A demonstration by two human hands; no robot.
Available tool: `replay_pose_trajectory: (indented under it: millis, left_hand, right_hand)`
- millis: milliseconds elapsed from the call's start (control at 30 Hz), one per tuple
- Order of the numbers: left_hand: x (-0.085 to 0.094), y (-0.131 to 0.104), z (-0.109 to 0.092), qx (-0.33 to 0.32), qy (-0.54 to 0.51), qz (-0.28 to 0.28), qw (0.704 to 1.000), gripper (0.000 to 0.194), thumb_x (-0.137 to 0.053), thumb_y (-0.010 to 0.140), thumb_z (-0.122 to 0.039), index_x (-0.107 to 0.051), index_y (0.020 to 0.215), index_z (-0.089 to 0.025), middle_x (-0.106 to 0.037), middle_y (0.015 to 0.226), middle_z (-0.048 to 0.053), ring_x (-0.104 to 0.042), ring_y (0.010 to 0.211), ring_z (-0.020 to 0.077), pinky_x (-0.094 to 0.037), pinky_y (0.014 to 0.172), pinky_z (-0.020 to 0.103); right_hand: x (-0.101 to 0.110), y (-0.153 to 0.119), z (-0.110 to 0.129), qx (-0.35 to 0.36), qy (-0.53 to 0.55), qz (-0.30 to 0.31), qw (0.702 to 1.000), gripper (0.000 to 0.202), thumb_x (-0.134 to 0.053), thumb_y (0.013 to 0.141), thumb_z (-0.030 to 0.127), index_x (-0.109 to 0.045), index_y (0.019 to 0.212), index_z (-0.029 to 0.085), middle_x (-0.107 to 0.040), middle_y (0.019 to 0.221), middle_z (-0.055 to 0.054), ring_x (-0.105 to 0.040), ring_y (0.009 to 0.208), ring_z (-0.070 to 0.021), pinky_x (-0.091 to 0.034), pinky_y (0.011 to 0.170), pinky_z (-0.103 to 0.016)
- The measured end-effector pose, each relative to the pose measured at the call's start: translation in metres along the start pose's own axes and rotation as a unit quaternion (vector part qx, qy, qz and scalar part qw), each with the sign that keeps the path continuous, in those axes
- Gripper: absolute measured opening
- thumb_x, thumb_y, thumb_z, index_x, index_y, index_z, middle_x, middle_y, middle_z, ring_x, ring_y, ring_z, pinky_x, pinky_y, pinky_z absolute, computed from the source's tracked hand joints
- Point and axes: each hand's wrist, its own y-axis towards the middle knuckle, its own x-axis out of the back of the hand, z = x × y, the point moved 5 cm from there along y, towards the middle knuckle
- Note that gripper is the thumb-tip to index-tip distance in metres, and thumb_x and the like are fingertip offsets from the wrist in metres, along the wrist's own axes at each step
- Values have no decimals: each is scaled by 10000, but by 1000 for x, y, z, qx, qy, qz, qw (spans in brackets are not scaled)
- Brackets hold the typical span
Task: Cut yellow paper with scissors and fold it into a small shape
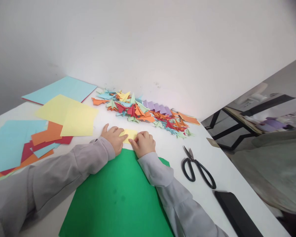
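Note:
A small yellow piece of paper (pixel 130 134) with faint crease lines lies on the white table, just beyond the top edge of a green mat (pixel 113 197). My left hand (pixel 113 138) holds its left side, fingertips pressed on the paper and the outer fingers a little spread. On the right side, my right hand (pixel 145 143) pinches the paper's edge between thumb and curled fingers. Grey sleeves cover both forearms. The undersides of the fingers are hidden.
Folded colourful paper pieces (pixel 135 110) are heaped along the wall. Yellow sheets (pixel 76 117), blue sheets (pixel 10 141) and orange scraps (pixel 49 133) lie left. Black-handled scissors (pixel 192 161) and a black phone-like slab (pixel 236 214) lie right, near the table edge.

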Motion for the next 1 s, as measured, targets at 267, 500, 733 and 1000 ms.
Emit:
replay_pose_trajectory:
  millis: [267,500,733,1000]
  left_hand:
    - [0,-1,4,14,-26,7,1000,366,-378,796,-213,-566,1091,-321,-516,1227,33,-432,1099,245,-161,963,585]
    - [-3,-1,6,17,-25,16,999,370,-362,810,-224,-551,1110,-329,-502,1247,28,-413,1134,236,-159,970,583]
    - [-2,0,3,-12,-6,20,1000,408,-381,767,-193,-543,1134,-263,-438,1312,22,-392,1157,267,-162,964,596]
    - [-6,5,-5,-49,27,68,996,438,-380,757,-187,-492,1181,-164,-451,1302,62,-392,1176,266,-213,983,520]
  right_hand:
    - [0,-1,-4,7,22,-14,1000,224,-482,786,402,-539,698,205,-532,933,-46,-448,872,-215,-312,729,-349]
    - [6,-8,7,135,13,-45,990,175,-524,790,261,-626,924,308,-515,1071,-44,-431,993,-214,-305,823,-357]
    - [4,-21,26,279,-59,-28,958,264,-415,846,176,-648,939,256,-592,972,-53,-457,920,-181,-300,844,-346]
    - [8,-24,33,259,-108,31,959,311,-393,831,146,-624,1019,235,-591,853,-66,-444,794,-197,-311,777,-345]
